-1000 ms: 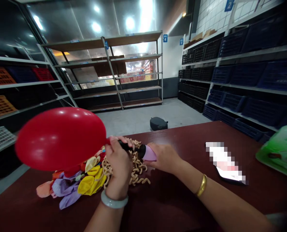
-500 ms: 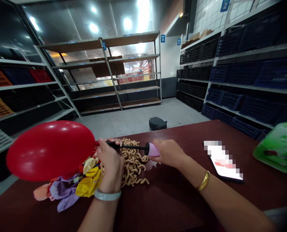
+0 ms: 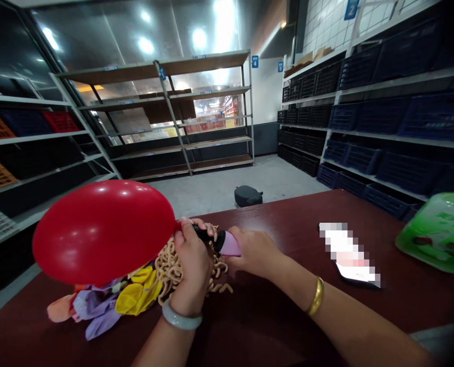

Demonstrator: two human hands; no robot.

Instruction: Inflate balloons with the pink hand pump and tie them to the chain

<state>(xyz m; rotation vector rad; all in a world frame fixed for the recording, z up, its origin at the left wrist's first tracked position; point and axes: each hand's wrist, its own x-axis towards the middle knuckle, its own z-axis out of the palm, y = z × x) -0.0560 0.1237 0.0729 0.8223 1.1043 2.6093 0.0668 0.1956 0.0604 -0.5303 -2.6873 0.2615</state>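
Red balloon [image 3: 104, 232], blown up, lies off the left end of the hand pump [image 3: 220, 242]. Its long axis runs roughly left-right, neck end toward the pump. Pump axis is close to in line with that, dipping a bit toward its right end. Left grip [image 3: 192, 250] is the nearer one, right at the neck, between the balloon and the right grip [image 3: 255, 250]. Order along the line: balloon, left grip, black collar, right grip.

Left grip: closed, fingers wrapped over the pump's black barrel, thumb side up at the balloon neck. Joint between neck and pump is under the fingers, can't make it out. Right grip: closed around the lilac handle [image 3: 230, 245]. No rod showing ahead of the collar, so I read the pump as pushed in. Grips are near each other but apart, collar between.

Balloon body sits over a heap of limp balloons [image 3: 137, 295] on the bench [image 3: 296, 216] and hides part of it; contact with the heap unclear. Tan curled pieces [image 3: 168, 267] are piled below and around the left grip. Phone [image 3: 351, 255] lies well right of the right grip, screen unreadable. Green package [image 3: 441, 232] farther right, at the bench's far-right side.
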